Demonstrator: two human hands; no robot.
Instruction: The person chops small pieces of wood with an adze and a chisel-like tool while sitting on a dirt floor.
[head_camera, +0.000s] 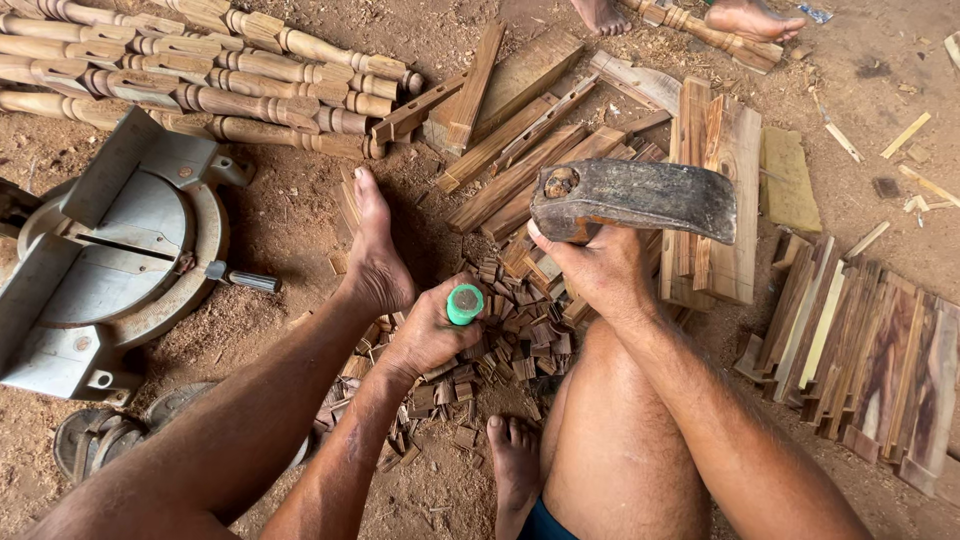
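Sawdust-strewn dirt floor (300, 215) lies beneath everything. Left hand (430, 335) is clenched round a green-capped tool handle (464, 303), its lower end hidden among small brown wood offcuts (520, 325). Right hand (598, 268) grasps a worn dark iron axe head (635, 198); its haft is covered by the fist.

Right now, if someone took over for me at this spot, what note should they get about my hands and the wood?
Left hand: fist shut on a green-capped chisel handle, held upright over the pile of small wood offcuts.
Right hand: grips a hatchet head, raised above the chisel, not touching it.
Done: many offcuts already lie between the feet.
Left: cut planks ahead and stacked slats to the right look untouched.
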